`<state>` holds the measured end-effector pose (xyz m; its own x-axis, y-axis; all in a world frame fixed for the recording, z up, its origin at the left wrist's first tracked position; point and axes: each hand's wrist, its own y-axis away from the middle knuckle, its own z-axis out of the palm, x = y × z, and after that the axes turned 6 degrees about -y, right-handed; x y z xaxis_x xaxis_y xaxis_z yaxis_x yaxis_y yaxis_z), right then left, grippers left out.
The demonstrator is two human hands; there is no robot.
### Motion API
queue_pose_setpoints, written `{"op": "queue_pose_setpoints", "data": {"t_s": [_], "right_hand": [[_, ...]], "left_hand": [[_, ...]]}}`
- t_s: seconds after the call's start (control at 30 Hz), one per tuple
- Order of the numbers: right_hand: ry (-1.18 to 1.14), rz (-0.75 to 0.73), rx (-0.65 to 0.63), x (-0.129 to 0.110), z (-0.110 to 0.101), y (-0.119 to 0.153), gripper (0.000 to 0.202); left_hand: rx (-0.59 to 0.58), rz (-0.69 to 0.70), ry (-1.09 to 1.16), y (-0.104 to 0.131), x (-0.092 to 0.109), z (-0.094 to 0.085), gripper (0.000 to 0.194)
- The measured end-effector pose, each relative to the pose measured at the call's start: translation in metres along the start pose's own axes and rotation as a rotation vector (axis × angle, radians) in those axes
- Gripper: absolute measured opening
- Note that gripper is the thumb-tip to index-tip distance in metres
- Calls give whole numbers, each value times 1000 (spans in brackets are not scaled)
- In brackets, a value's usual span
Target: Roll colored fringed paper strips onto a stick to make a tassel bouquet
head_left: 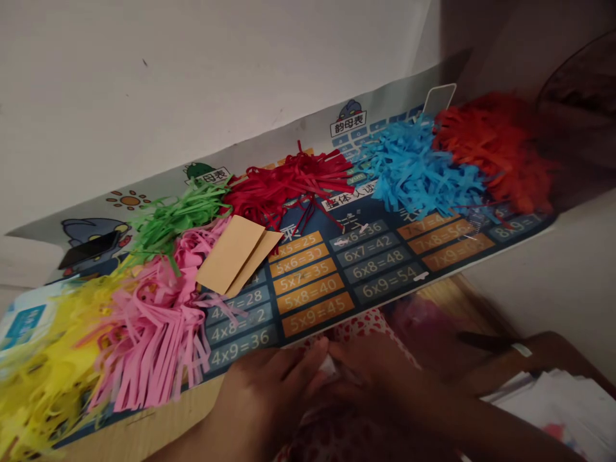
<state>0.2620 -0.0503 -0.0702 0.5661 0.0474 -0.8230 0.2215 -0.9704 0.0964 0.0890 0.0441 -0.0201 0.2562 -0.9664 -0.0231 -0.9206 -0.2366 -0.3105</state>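
My left hand [269,385] and my right hand [368,369] meet just below the near edge of the table, over a lap in red-and-white patterned cloth [366,324]. Both have their fingers closed around a small whitish piece [329,367]; its kind cannot be made out in the dim light. On the table close to my left hand lies a bundle of pink paper strips [156,340]. Beyond my hands rest two tan cards [235,256], one partly over the other.
A dark blue mat [310,333] printed with times tables covers the table. Along it lie yellow [43,378], green [185,215], dark red [283,186], blue [423,170] and orange-red strips [500,151]. A phone [90,249] sits at left. White papers [553,407] are stacked at lower right.
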Motion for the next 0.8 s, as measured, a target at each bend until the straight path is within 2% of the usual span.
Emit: {"op": "queue_pose_setpoints", "data": {"t_s": [0.2,0.3,0.4,0.5,0.6,0.7,0.8], "right_hand": [[-44,7,-6,1,2,0,31],[-79,-10,14,3,3,1,45],[-81,-64,124,7,9,4,58],[-38,-152,272,13,17,6,47],[3,-231,286,22,18,5,39],[71,-301,269,34,5,-1,40],[157,-390,236,38,-21,-15,34]], "left_hand": [[79,23,-17,1,0,1,23],[112,65,-16,4,1,4,21],[77,89,5,9,1,2,25],[11,95,-27,21,-3,-2,32],[-12,63,26,38,-10,2,31],[164,-31,156,50,-16,18,24],[350,-135,230,50,-20,33,15]]}}
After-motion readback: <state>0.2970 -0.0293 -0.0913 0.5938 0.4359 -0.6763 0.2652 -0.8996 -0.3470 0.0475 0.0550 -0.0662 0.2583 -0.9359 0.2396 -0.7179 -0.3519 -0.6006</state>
